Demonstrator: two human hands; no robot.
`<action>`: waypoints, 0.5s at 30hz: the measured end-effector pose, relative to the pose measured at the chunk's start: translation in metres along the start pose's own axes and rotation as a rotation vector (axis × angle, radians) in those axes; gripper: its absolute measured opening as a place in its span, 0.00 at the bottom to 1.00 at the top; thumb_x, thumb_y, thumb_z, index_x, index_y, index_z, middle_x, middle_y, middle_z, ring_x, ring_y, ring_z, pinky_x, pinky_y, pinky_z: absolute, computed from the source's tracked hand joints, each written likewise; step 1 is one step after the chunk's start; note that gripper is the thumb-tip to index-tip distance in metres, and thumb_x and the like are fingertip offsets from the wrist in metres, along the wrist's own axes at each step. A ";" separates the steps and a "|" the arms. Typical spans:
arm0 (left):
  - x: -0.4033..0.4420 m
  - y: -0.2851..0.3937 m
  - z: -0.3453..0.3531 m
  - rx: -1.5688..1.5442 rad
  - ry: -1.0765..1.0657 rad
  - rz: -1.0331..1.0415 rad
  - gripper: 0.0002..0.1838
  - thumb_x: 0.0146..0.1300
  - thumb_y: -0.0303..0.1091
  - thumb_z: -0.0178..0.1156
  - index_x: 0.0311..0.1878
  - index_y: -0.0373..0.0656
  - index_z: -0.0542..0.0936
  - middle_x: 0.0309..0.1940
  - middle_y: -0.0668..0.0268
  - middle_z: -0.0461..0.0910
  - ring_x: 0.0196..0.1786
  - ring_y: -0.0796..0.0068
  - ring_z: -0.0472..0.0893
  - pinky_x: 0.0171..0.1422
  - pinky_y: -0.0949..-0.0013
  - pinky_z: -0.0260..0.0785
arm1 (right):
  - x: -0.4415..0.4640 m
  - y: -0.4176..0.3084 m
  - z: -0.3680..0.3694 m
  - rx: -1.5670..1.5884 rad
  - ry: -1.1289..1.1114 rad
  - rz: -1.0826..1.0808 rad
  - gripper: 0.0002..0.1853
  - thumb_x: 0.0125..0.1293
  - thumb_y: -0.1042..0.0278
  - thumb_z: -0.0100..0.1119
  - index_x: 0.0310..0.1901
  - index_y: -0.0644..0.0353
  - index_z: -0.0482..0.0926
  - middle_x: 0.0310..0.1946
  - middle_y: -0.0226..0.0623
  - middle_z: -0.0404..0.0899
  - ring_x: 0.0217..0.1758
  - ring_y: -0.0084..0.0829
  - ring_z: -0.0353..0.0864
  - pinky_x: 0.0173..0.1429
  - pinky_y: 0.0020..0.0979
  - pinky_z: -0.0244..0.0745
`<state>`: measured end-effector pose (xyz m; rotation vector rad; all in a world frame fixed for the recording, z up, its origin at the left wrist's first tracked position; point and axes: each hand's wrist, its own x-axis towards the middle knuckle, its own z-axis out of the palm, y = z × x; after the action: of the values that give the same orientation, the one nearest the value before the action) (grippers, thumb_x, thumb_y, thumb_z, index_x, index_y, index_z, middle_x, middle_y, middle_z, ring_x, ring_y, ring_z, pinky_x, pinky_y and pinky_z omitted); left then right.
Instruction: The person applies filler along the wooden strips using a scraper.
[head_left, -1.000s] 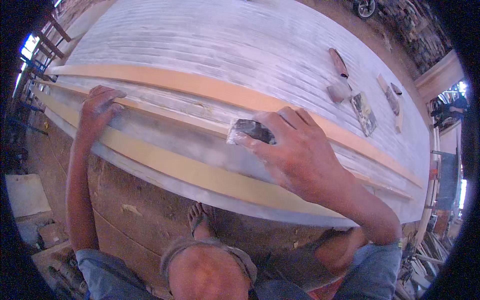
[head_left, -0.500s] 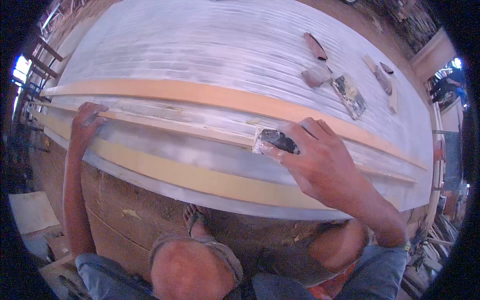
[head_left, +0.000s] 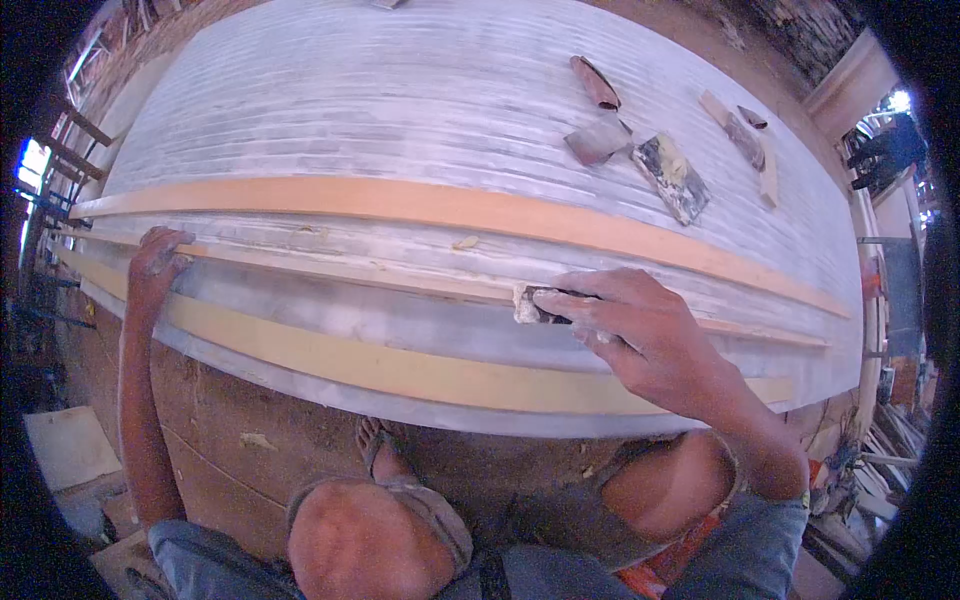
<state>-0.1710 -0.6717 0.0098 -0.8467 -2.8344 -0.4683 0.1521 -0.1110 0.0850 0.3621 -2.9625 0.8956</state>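
Note:
Closed around the left part of a narrow wooden strip (head_left: pixel 370 274) is my left hand (head_left: pixel 157 265). My right hand (head_left: pixel 645 325) grips a small dark scraper (head_left: pixel 540 306), its left edge caked with whitish putty. That edge rests at or just over the same strip, right of its middle; exact contact is hard to see. Beyond it runs a wider orange-tan strip (head_left: pixel 420 201), and nearer to me a pale yellow one (head_left: pixel 400 364). All three lie lengthwise on a white-streaked board (head_left: pixel 330 110).
A putty-smeared palette (head_left: pixel 672 182), a grey sheet (head_left: pixel 598 138), a rolled reddish-brown piece (head_left: pixel 596 82) and wooden pieces (head_left: pixel 742 140) lie on the board's far right. My knees and foot are below its near edge. A person (head_left: pixel 890 150) stands at far right.
The scraper has turned in my right hand, from showing its broad dark face to lying flatter under my fingers. My left hand stays on the strip. The view has shifted slightly.

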 end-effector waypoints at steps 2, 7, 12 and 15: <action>-0.001 0.012 -0.003 -0.013 -0.009 -0.030 0.22 0.52 0.24 0.69 0.54 0.45 0.88 0.58 0.59 0.85 0.71 0.55 0.75 0.82 0.53 0.60 | -0.002 0.004 -0.004 -0.073 -0.029 0.027 0.23 0.64 0.73 0.61 0.62 0.51 0.83 0.56 0.43 0.81 0.58 0.47 0.79 0.66 0.46 0.73; 0.000 0.003 -0.001 0.046 -0.004 -0.016 0.23 0.51 0.24 0.70 0.54 0.44 0.88 0.58 0.59 0.86 0.70 0.55 0.76 0.82 0.53 0.60 | -0.007 0.003 -0.028 -0.336 -0.139 0.204 0.24 0.61 0.74 0.60 0.61 0.53 0.83 0.52 0.43 0.81 0.56 0.47 0.79 0.66 0.46 0.73; 0.002 -0.014 0.002 0.067 -0.061 -0.077 0.24 0.50 0.25 0.71 0.55 0.44 0.88 0.59 0.58 0.85 0.71 0.56 0.76 0.82 0.54 0.60 | 0.025 -0.021 -0.006 -0.418 0.027 -0.194 0.24 0.56 0.71 0.63 0.57 0.50 0.85 0.49 0.42 0.78 0.56 0.47 0.77 0.65 0.49 0.72; 0.000 -0.022 0.006 -0.016 -0.026 -0.061 0.24 0.52 0.26 0.71 0.56 0.44 0.88 0.59 0.59 0.85 0.71 0.56 0.76 0.81 0.55 0.61 | 0.032 -0.017 0.002 -0.447 0.002 -0.281 0.24 0.57 0.70 0.63 0.57 0.48 0.85 0.50 0.42 0.77 0.56 0.45 0.76 0.66 0.49 0.71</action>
<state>-0.1835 -0.6868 -0.0008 -0.7769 -2.8915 -0.4925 0.1246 -0.1330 0.0958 0.7222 -2.8882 0.1968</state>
